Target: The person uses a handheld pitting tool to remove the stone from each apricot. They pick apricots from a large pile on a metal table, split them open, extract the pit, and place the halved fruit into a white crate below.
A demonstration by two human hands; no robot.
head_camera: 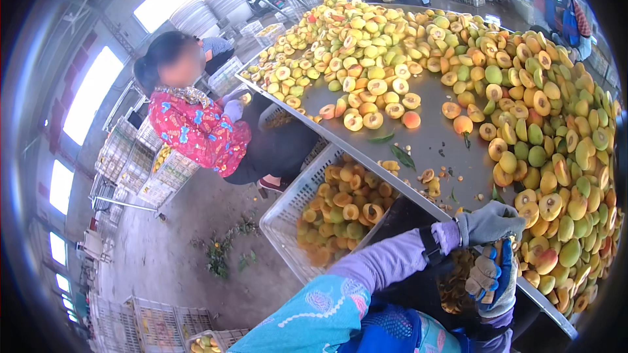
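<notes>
My left hand, in a grey glove, is curled over the metal rim of the table at the lower right. Just below it is my right hand, in a blue and grey glove with bent fingers. The two hands almost meet, and a small tan bit shows between them. A short brown piece, perhaps a handle, shows under my right fingers. What either hand grips is mostly hidden. Beside them lies a large heap of halved yellow-green stone fruit, apparently apricots or peaches, on the metal table.
A white plastic crate of fruit halves stands below the table edge. A seated person in a red patterned top holds fruit at the left. Other people sit beyond the table. Stacked crates and leaf litter are on the floor.
</notes>
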